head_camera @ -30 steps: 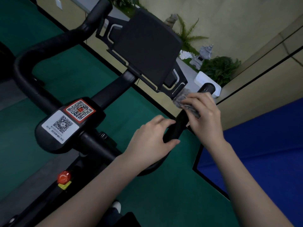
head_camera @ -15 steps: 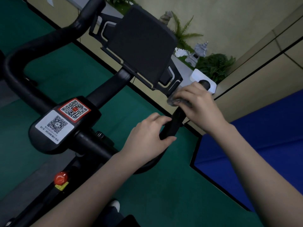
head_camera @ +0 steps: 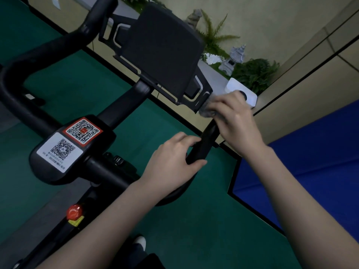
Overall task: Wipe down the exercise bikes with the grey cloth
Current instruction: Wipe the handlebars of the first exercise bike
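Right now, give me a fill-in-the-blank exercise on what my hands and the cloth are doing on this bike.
1. The right hand presses the ____ against the handlebar.
2. The ____ hand grips the handlebar lower down, bare.
3. Near the bottom left sits a round ____ knob.
4. The console carries two ____ code stickers.

Missing words: cloth; left; red; QR

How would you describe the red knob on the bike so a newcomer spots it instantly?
Start at the black block in the middle of the handlebars, the one carrying two QR stickers. Follow the bike frame down from it toward the lower left of the view. There sits the red knob, round and glossy, with a yellow tag just beneath it; it is the only red part among the black ones.
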A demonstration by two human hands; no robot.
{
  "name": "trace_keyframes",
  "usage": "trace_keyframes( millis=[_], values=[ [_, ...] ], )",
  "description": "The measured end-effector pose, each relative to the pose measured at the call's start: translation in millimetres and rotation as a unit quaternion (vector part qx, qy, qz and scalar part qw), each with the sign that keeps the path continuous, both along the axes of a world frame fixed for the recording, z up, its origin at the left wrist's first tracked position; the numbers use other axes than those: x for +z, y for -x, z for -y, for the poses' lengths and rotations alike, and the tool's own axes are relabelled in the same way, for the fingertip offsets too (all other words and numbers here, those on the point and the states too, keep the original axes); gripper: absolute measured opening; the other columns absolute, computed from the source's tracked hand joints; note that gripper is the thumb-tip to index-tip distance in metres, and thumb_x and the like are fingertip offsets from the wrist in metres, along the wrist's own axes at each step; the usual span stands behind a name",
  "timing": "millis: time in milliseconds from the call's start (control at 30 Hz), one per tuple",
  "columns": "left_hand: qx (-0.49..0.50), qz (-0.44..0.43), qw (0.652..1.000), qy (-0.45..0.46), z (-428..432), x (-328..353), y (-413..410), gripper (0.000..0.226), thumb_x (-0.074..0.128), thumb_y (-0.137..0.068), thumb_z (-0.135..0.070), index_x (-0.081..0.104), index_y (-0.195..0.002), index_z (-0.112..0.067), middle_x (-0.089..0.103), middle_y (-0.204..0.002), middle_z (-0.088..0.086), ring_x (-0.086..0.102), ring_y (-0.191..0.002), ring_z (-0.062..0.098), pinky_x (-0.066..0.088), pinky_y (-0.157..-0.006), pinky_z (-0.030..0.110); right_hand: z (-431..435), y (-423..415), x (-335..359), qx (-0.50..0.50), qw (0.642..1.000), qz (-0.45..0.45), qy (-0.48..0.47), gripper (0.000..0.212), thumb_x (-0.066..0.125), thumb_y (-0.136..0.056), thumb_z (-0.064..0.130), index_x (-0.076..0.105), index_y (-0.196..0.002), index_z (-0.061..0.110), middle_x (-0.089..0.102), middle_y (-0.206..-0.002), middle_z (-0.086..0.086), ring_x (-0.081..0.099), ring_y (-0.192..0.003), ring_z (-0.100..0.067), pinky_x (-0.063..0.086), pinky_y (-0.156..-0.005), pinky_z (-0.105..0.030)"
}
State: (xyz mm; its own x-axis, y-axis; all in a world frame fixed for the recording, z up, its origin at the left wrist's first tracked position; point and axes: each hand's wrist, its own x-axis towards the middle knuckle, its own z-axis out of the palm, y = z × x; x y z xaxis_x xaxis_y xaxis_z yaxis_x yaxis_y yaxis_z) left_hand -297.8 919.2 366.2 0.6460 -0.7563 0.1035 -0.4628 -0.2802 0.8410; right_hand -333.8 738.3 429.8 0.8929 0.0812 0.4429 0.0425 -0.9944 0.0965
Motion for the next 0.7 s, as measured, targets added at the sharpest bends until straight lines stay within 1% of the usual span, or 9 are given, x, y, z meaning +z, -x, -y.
trace_keyframes(
  millis=[67, 133, 167, 233, 300, 467, 567, 633, 700],
  values=[
    [0.002, 0.004, 1.000, -0.001, 0, 1, 1, 0.050, 0.068, -0.079, -0.046, 0.056, -0.126, -0.031, 0.054, -0.109, -0.013, 0.059, -0.092, 0.014, 0.050, -0.084, 0.038, 1, 6, -6, 0.010, 1.000, 0.015, 0.000, 0.011, 0.060, -0.089, -0.002, 0.068, -0.096, -0.005, 0.065, -0.103, -0.019, 0.057, -0.088, -0.037, 0.036, -0.085, -0.025],
    [0.005, 0.007, 1.000, -0.005, 0, 1, 1, 0.050, 0.067, -0.080, -0.046, 0.055, -0.126, -0.031, 0.054, -0.109, -0.014, 0.058, -0.092, 0.014, 0.050, -0.084, 0.038, 9, 7, -4, -0.012, 0.997, 0.074, -0.012, 0.012, 0.061, -0.089, -0.003, 0.068, -0.098, -0.006, 0.065, -0.103, -0.020, 0.055, -0.090, -0.034, 0.031, -0.089, -0.016],
    [0.005, 0.007, 1.000, -0.006, 0, 2, 2, 0.049, 0.067, -0.080, -0.046, 0.055, -0.126, -0.032, 0.054, -0.109, -0.014, 0.059, -0.092, 0.014, 0.050, -0.084, 0.038, 13, 6, -3, -0.030, 0.993, 0.113, -0.022, 0.012, 0.061, -0.089, -0.003, 0.068, -0.099, -0.006, 0.064, -0.103, -0.021, 0.054, -0.093, -0.032, 0.030, -0.091, -0.015],
    [0.003, 0.009, 1.000, -0.008, -1, 2, 2, 0.049, 0.066, -0.081, -0.046, 0.054, -0.127, -0.032, 0.054, -0.110, -0.013, 0.059, -0.092, 0.015, 0.051, -0.083, 0.038, 14, 6, -6, -0.064, 0.979, 0.187, -0.053, 0.013, 0.061, -0.089, -0.002, 0.068, -0.100, -0.005, 0.064, -0.103, -0.021, 0.050, -0.097, -0.026, 0.035, -0.089, -0.020],
    [0.003, 0.012, 1.000, -0.012, -2, 2, 3, 0.050, 0.065, -0.081, -0.048, 0.054, -0.127, -0.032, 0.055, -0.111, -0.014, 0.059, -0.094, 0.014, 0.051, -0.083, 0.037, 9, 7, -15, -0.078, 0.967, 0.227, -0.081, 0.014, 0.062, -0.088, -0.003, 0.068, -0.100, -0.004, 0.064, -0.104, -0.020, 0.049, -0.098, -0.025, 0.039, -0.088, -0.026],
    [0.022, 0.021, 0.999, -0.010, 5, 7, 2, 0.057, 0.051, -0.077, -0.063, 0.057, -0.122, -0.030, 0.056, -0.110, -0.016, 0.058, -0.094, 0.011, 0.051, -0.082, 0.036, 11, 2, -13, -0.086, 0.963, 0.230, -0.111, 0.017, 0.064, -0.085, -0.005, 0.068, -0.102, -0.002, 0.064, -0.103, -0.019, 0.052, -0.098, -0.027, 0.039, -0.087, -0.025],
    [0.023, 0.032, 0.999, -0.019, 14, 12, 0, 0.053, 0.055, -0.079, -0.059, 0.056, -0.123, -0.029, 0.055, -0.109, -0.015, 0.057, -0.093, 0.013, 0.051, -0.082, 0.037, 18, -9, 8, -0.093, 0.967, 0.191, -0.141, 0.016, 0.063, -0.087, 0.000, 0.069, -0.102, 0.000, 0.064, -0.102, -0.016, 0.055, -0.098, -0.032, 0.033, -0.089, -0.015],
    [0.023, 0.035, 0.999, -0.030, 20, 14, -2, 0.050, 0.059, -0.081, -0.056, 0.056, -0.123, -0.030, 0.055, -0.109, -0.014, 0.058, -0.093, 0.015, 0.051, -0.082, 0.037, 22, -16, 19, -0.109, 0.966, 0.151, -0.182, 0.015, 0.062, -0.088, 0.006, 0.069, -0.101, 0.003, 0.064, -0.102, -0.012, 0.055, -0.100, -0.027, 0.033, -0.087, -0.014],
    [0.028, 0.035, 0.998, -0.034, 24, 14, -3, 0.047, 0.063, -0.081, -0.052, 0.057, -0.122, -0.029, 0.056, -0.109, -0.012, 0.058, -0.094, 0.016, 0.051, -0.082, 0.038, 27, -22, 30, -0.134, 0.952, 0.125, -0.247, 0.014, 0.062, -0.089, 0.010, 0.070, -0.100, 0.007, 0.064, -0.102, -0.005, 0.056, -0.100, -0.017, 0.037, -0.086, -0.014]
  ],
)
